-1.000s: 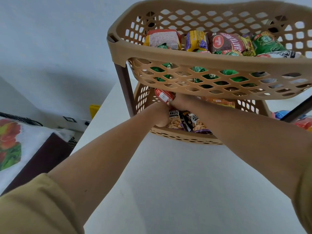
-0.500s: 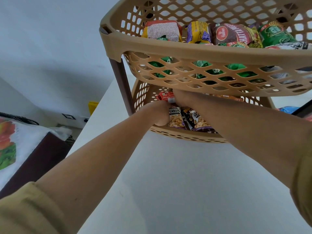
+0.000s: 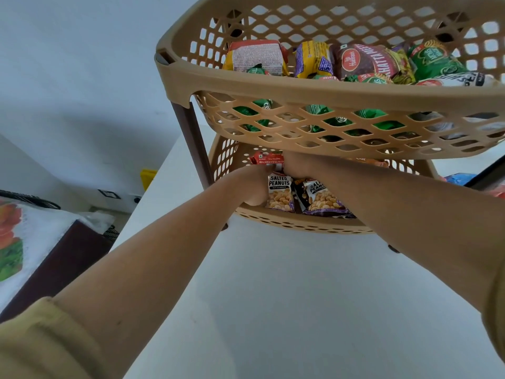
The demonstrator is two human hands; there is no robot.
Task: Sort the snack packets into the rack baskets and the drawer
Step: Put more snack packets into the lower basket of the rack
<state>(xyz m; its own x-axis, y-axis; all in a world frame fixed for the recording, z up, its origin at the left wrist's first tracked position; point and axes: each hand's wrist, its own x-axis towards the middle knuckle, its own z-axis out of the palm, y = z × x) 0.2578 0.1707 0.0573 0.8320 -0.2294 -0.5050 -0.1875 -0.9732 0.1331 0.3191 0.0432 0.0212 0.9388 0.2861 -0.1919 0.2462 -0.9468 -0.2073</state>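
Head view, looking down at a two-tier rack on a white table (image 3: 273,296).

- Both bare forearms reach away from the camera into the lower basket (image 3: 300,227), under the floor of the upper basket (image 3: 300,90).
- Left hand (image 3: 252,184): over the near left part of the lower basket. Fingers curled, tips at the lower edge of a red packet (image 3: 269,158). Cannot tell whether they pinch it or only touch it.
- Right hand (image 3: 296,166): just right of the red packet and touching its right end. Fingers hidden under the upper basket, so the grip cannot be told.
- Red packet: inside the lower basket, far left, between the two hands.
- Two salted-peanut packets in the lower basket lean on its near wall. First peanut packet (image 3: 280,192) is just right of the left hand. Second peanut packet (image 3: 319,199) is at its right side, partly under the right forearm.
- Upper basket holds many packets: red-and-white packet (image 3: 257,57) at left, then yellow packet (image 3: 313,60), maroon packet (image 3: 366,61) and green packet (image 3: 434,61) at right. More green wrappers show through the lattice of its near wall.
- Brown post (image 3: 191,143) joins the baskets at the left corner.
- Blue packet (image 3: 459,178) lies on the table at far right, beyond the rack.
- Flower-print cloth (image 3: 11,242) sits at the left edge, off the table.
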